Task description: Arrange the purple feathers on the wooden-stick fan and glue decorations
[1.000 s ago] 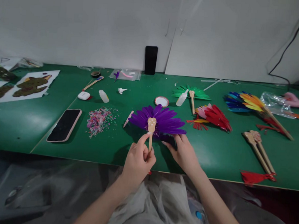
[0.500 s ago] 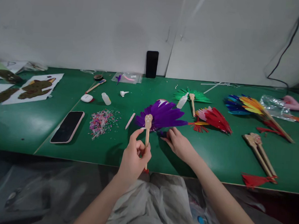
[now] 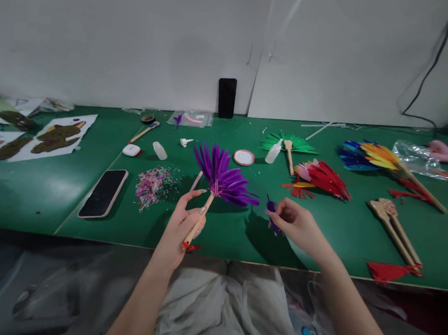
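Observation:
My left hand is closed around the wooden handle of a purple feather fan. Its feathers spread upward and to the right, and a red tassel shows at the handle's lower end. To the right, my right hand pinches a small purple feather between thumb and fingers, above the table and apart from the fan. A thin pale stick lies just behind my left hand. Beyond the fan are a round white dish with a reddish rim and a white squeeze bottle.
Left of the fan lie a pile of colourful bits, a phone and a small bottle. Toward the right are a green fan, a red feather fan, a multicoloured fan and wooden handles.
The fan has turned over and tilted, its handle end now lower left; the round dish behind it has come into view. My right hand has moved right, away from the fan, with the purple feather.

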